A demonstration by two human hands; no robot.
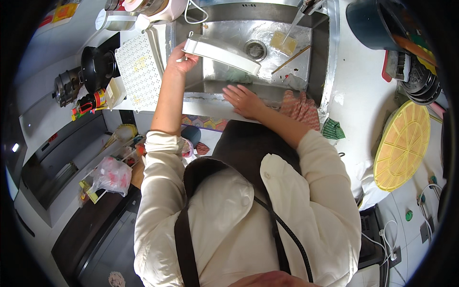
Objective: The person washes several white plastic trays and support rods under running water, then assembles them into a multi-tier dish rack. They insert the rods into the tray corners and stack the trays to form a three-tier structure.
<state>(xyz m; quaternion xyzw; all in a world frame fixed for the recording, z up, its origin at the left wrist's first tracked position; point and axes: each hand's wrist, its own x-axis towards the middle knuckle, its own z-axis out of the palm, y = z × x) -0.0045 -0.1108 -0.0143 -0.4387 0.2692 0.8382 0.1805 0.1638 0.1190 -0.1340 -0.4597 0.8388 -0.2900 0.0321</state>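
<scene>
Upper centre, tray (pixel 222 54): white, tilted over the sink (pixel 229 32), far side hidden.
Left hand (pixel 183 59): closed around its left end, partly hidden.
Right hand (pixel 242 101): loosely open, apparently empty, palm hidden.
Tap (pixel 307 6): cut off, top edge.

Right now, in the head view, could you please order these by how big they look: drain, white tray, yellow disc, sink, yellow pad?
1. Sink
2. Yellow disc
3. White tray
4. Drain and yellow pad: too alike for me to rank surely.
</scene>
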